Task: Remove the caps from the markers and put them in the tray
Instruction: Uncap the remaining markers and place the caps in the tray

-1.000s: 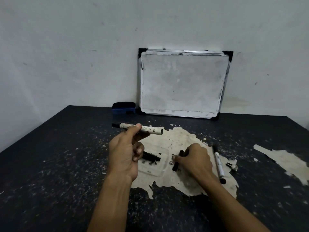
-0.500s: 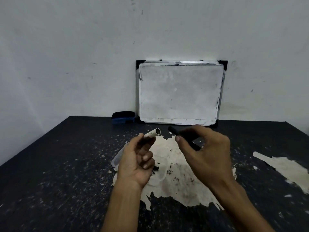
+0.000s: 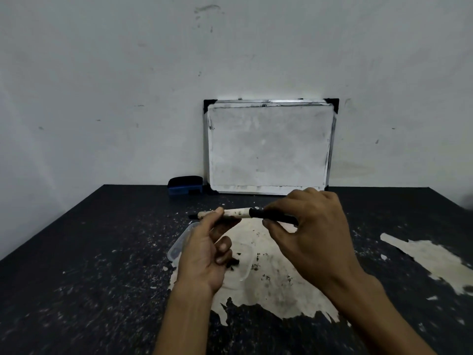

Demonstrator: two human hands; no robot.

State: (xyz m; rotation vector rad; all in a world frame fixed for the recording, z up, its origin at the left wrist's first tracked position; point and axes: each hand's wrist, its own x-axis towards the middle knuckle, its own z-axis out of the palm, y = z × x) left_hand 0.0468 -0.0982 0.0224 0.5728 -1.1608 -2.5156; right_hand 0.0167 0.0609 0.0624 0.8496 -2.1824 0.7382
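I hold a white marker [image 3: 236, 212] level above the table, pinched between the thumb and forefinger of my left hand [image 3: 204, 257]. My right hand [image 3: 312, 234] pinches a long black cap [image 3: 275, 217], whose left end meets the right end of the marker's white barrel. A small black tip shows at the marker's left end. Below my hands lies a clear plastic tray [image 3: 176, 248] on the table. A black piece [image 3: 233, 262] lies inside it, partly hidden behind my left fingers.
A small whiteboard [image 3: 268, 147] leans on the wall at the back of the dark table [image 3: 89, 252]. A blue eraser [image 3: 184, 185] sits to its left. Pale peeled patches [image 3: 432, 257] mark the table top.
My right hand lifted the black cap off the table and brought it up. The cap and the marker barrel, apart half a second ago, now touch end to end.
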